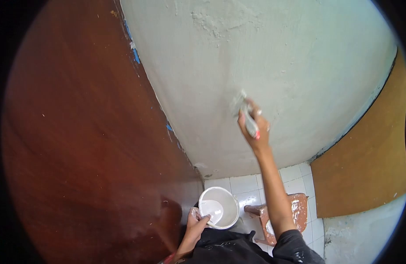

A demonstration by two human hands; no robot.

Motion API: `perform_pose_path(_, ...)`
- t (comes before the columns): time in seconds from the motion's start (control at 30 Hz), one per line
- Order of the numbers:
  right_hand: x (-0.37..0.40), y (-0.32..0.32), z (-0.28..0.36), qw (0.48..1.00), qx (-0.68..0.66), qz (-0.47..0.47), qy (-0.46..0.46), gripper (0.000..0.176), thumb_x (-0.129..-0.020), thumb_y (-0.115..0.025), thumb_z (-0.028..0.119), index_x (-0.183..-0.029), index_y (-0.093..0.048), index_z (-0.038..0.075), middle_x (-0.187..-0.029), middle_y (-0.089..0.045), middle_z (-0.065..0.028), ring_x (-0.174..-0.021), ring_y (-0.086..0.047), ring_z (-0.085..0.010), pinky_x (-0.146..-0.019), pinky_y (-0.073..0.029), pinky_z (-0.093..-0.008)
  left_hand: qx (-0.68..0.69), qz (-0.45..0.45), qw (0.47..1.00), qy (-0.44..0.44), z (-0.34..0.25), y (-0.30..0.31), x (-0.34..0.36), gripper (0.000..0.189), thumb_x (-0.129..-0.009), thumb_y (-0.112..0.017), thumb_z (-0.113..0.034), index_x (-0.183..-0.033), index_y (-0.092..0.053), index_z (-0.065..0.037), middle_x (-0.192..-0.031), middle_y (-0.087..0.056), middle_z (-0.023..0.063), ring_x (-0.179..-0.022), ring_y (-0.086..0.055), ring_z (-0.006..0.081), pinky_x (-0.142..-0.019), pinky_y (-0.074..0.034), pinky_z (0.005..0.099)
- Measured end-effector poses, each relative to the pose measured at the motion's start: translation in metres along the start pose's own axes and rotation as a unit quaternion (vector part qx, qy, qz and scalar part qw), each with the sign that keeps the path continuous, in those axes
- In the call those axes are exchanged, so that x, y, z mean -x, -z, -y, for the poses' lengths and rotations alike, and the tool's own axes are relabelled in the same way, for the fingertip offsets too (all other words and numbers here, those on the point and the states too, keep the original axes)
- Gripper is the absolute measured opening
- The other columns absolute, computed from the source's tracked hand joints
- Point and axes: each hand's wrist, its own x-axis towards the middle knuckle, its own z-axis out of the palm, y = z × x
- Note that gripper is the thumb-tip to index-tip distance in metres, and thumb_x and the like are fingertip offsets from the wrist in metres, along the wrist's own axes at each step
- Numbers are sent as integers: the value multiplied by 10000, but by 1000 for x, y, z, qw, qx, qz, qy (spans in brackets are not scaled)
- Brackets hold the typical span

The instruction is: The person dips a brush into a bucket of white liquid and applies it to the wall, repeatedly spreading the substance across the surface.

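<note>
My right hand (pixel 256 121) is closed around the handle of a paint brush (pixel 250 125), whose tip touches the pale wall (pixel 203 88). The brush head is slightly blurred and carries whitish material. Low in the view, my left hand (pixel 197 223) grips the rim of a white bucket (pixel 230 209), thumb over the edge. White liquid (pixel 214 211) lies inside the bucket. White smears mark the fingers of both hands.
A dark red-brown wooden panel (pixel 88 132) fills the left side. At the right stands a lighter brown panel (pixel 365 158). A paint-spattered brown stool (pixel 301 207) stands on white floor tiles (pixel 245 185) beneath my right arm.
</note>
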Motion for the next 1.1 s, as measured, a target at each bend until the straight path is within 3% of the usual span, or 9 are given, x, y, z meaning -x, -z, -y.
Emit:
perform_pose_path(0.13, -66, 35, 28, 983, 88, -16, 157, 462, -882, -720, 173, -1308, -574, 72, -859, -710, -165, -714, -694, -308, -651, -555, -373, -4, -8, 1000, -10, -2, -1, 4, 252, -864, -662, 30, -965, -445, -51, -884, -574, 70, -733, -640, 139, -550, -585, 276)
perform_pose_path(0.23, -90, 38, 27, 950, 170, -25, 261, 381, -913, -683, 146, -1278, -611, 62, -1059, -700, -126, -905, -680, -294, -736, -567, -374, -1, -8, 1000, -13, 3, 1, 2, 254, -862, -664, 33, -956, -444, -52, -870, -562, 62, -726, -625, 126, -543, -572, 265)
perform_pose_path(0.43, -11, -4, -35, 930, 225, 52, 285, 398, -906, -649, 119, -1299, -607, 67, -1244, -646, -114, -1050, -640, -314, -812, -567, -401, -9, -12, 1000, -9, 12, 4, 3, 245, -867, -657, 36, -954, -443, -46, -866, -557, 63, -736, -616, 120, -555, -569, 264)
perform_pose_path(0.57, 89, -36, -97, 932, 210, 191, 225, 384, -915, -634, 117, -1296, -614, 76, -1239, -658, -112, -1069, -640, -309, -867, -549, -394, -10, -7, 1000, -4, 20, 7, 2, 238, -873, -654, 36, -957, -445, -41, -878, -567, 70, -752, -635, 129, -561, -576, 268)
perform_pose_path(0.7, 97, -44, -123, 917, 191, 263, 232, 385, -920, -626, 137, -1299, -606, 76, -1180, -688, -109, -1024, -659, -317, -820, -567, -391, -13, -11, 1000, 19, 31, 11, -12, 239, -872, -657, 38, -970, -453, -41, -877, -577, 73, -743, -642, 130, -563, -580, 268)
perform_pose_path(0.8, 30, -20, -85, 923, 182, 243, 239, 384, -910, -645, 133, -1290, -611, 84, -1161, -695, -114, -1028, -661, -309, -807, -571, -373, -13, -10, 1000, 22, 32, 12, -12, 242, -870, -658, 40, -978, -459, -43, -863, -577, 68, -719, -629, 120, -560, -572, 264)
perform_pose_path(0.93, -47, -1, -34, 928, 191, 105, 301, 410, -896, -653, 95, -1303, -609, 97, -1169, -692, -107, -1048, -659, -305, -808, -572, -369, 1, -19, 1000, 22, 32, 8, -16, 246, -867, -665, 34, -974, -461, -52, -847, -570, 58, -675, -594, 104, -518, -516, 243)
perform_pose_path(0.97, -51, -4, -31, 927, 198, 71, 310, 421, -893, -652, 86, -1310, -606, 99, -1174, -690, -105, -1053, -658, -305, -811, -572, -371, 3, -27, 999, 26, 28, 6, -13, 247, -866, -667, 30, -971, -461, -55, -845, -567, 56, -660, -582, 99, -506, -497, 237)
perform_pose_path(1.1, 13, -36, -76, 926, 211, 113, 291, 486, -888, -613, 69, -1371, -563, 88, -1309, -623, -113, -1113, -637, -289, -881, -557, -388, 12, -53, 997, 50, 25, 1, -9, 271, -855, -679, 30, -950, -444, -66, -854, -532, 41, -698, -566, 95, -547, -502, 243)
